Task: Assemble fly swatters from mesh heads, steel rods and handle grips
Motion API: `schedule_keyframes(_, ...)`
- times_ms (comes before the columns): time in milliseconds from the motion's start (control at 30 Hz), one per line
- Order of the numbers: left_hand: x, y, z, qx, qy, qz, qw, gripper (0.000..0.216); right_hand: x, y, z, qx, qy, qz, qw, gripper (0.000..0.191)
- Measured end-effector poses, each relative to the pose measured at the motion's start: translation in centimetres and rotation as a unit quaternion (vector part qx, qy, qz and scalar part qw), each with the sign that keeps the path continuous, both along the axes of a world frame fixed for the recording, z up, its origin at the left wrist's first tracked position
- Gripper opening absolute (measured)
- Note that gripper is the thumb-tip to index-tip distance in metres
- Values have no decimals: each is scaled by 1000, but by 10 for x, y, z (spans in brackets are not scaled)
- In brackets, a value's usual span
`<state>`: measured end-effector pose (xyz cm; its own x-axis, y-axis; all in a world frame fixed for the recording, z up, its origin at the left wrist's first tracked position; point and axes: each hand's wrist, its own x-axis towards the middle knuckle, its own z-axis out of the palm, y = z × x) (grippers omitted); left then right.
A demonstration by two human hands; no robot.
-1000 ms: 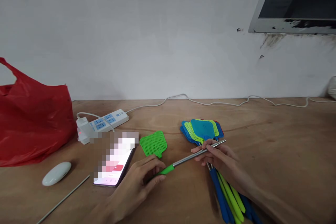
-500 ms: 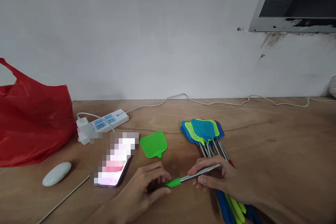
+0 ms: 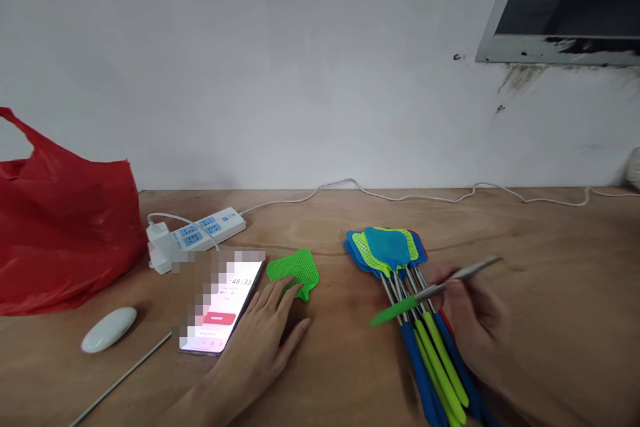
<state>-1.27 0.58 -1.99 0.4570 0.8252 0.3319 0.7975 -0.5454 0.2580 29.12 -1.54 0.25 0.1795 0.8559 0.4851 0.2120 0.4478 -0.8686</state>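
My right hand point(image 3: 473, 320) grips a metal rod with a green grip, a fly swatter handle point(image 3: 397, 311) without a head on it, slightly blurred, its green end pointing left. It is held over a pile of fly swatters point(image 3: 387, 247) with blue, yellow-green and red parts; their grips point toward me. On the left, my left hand point(image 3: 267, 320) reaches forward with fingers spread. Its fingertips lie over the near part of a loose green swatter head point(image 3: 300, 267), a perforated square with a short stub, flat on the table.
A lit phone point(image 3: 225, 307) lies beside my left hand. Behind it is a white power strip point(image 3: 210, 228) with a plugged-in charger point(image 3: 160, 245). A red plastic bag point(image 3: 65, 233) and a white oval object point(image 3: 109, 330) are at left. A cable runs along the wall.
My left hand has let go of the green grip and moved up-left to the green swatter head. My right hand has carried the handle rightward and upward over the pile.
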Motion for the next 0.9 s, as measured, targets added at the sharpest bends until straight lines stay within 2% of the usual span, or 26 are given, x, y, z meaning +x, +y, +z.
schedule_keyframes(133, 1, -1, 5, -19, 2, -8, 1000, 30, -8, 5, 10, -92, -195, 131, 968, 23)
schedule_keyframes(233, 1, -2, 11, -20, -14, -7, 1000, 27, -12, 6, 14, -91, -227, 152, 958, 23)
schedule_keyframes(333, -1, -2, 12, -11, -17, -4, 1000, 34, -14, 5, 13, -111, -175, 175, 963, 28)
schedule_keyframes(467, -3, 1, 8, -22, -3, 2, 1000, 52, -16, 7, 8, -205, -26, 209, 956, 34)
schedule_keyframes(600, -5, 3, 4, -49, -1, 22, 999, 60, -18, 10, 5, -242, 3, 222, 945, 36)
schedule_keyframes(767, -11, 5, -2, -55, -52, 22, 997, 69, -19, 12, 7, -287, 79, 224, 928, 39)
schedule_keyframes(900, -11, 4, 0, -82, -70, 22, 994, 72, -18, 12, 10, -296, 130, 224, 919, 38)
